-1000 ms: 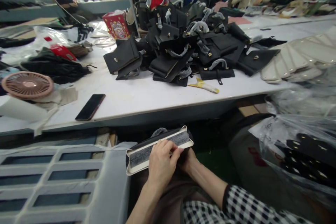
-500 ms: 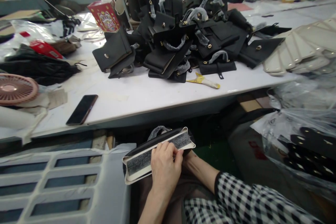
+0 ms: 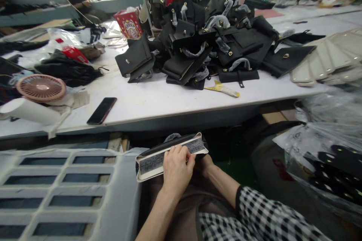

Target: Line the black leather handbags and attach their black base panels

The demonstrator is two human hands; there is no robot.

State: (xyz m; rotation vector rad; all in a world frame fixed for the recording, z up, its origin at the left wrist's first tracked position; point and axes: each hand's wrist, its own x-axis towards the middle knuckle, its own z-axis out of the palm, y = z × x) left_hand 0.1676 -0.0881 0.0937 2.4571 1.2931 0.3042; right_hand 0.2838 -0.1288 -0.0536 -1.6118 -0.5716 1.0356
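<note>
A black handbag (image 3: 165, 145) is tilted over my lap, with a pale-edged side holding a grey fuzzy strip (image 3: 152, 165) turned toward me. Clear plastic wraps its handle (image 3: 172, 136) at the far side. My left hand (image 3: 177, 167) lies over the middle of that side, fingers curled and gripping the near pale edge. Under the bag's right end is my right hand (image 3: 206, 162); its fingers are hidden behind the bag.
Several black handbags (image 3: 192, 56) are heaped on the white table (image 3: 158, 99). Near its front edge are a phone (image 3: 102, 110), a yellow-handled tool (image 3: 223, 89) and a pink fan (image 3: 41, 87). A slotted grey plastic surface (image 3: 124, 188) stands left, a plastic bag of black pieces (image 3: 333, 169) right.
My view has turned a little to the left, so the table things sit farther right. Both hands stay at the handbag, whose strip side now shows narrower.
</note>
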